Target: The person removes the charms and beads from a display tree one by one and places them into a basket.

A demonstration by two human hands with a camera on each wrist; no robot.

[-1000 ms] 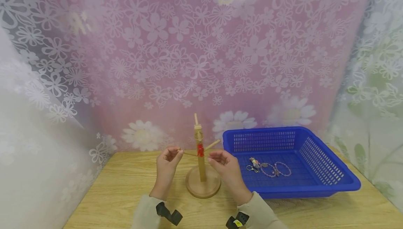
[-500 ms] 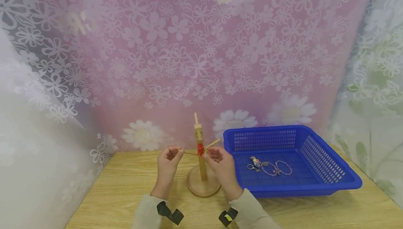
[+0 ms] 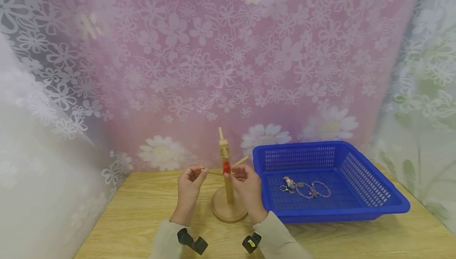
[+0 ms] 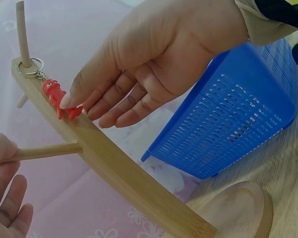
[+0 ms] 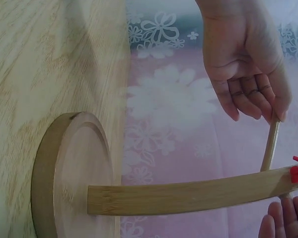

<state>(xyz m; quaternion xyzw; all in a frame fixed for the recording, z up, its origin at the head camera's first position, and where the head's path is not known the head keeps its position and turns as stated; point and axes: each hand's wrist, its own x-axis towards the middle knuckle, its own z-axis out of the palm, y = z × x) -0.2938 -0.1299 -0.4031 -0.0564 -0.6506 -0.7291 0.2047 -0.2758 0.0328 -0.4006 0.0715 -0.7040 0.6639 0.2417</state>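
A wooden stand (image 3: 229, 191) with a round base and several pegs stands on the table. From an upper peg a red figure keychain (image 4: 54, 94) hangs by its metal ring (image 4: 31, 68), lying against the post. My left hand (image 3: 190, 182) pinches the end of a side peg (image 4: 49, 151) between thumb and fingertips. My right hand (image 3: 248, 184) is at the figure's lower part, its thumb pressed to it and the other fingers curled; the right wrist view shows only a little red (image 5: 295, 173) beside the thumb.
To the right of the stand is a blue plastic basket (image 3: 335, 212). In it lie a small figure keychain (image 3: 289, 183) and two linked bead-like loops (image 3: 322, 189). A flowered curtain (image 3: 221, 73) hangs behind the wooden table (image 3: 135, 219).
My right hand has moved left to the red figure keychain, from a spot just right of the post. The left hand stays on the peg.
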